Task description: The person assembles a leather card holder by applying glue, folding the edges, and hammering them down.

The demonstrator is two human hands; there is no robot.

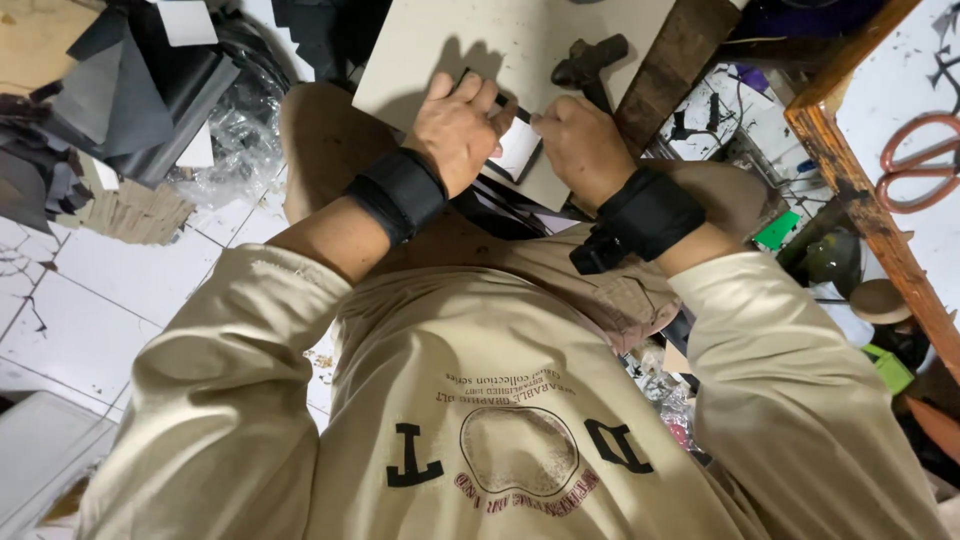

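A beige board [500, 40] rests on my knees. My left hand [455, 130] is curled over a thin black strip [503, 101] and presses it onto the board. My right hand [580, 145] is closed in a fist at the edge of a small white piece [517, 150] that lies between both hands. Whatever sits inside the right fist is hidden. Each wrist carries a black band. A dark hammer-like tool [590, 60] lies on the board just beyond my right hand.
Black sheets [130, 90] and clear plastic [240, 130] are piled on the white tiled floor [90, 300] at left. A wooden-edged table [860, 190] with orange scissors [915, 160] stands at right. Scraps and small items clutter the floor under it.
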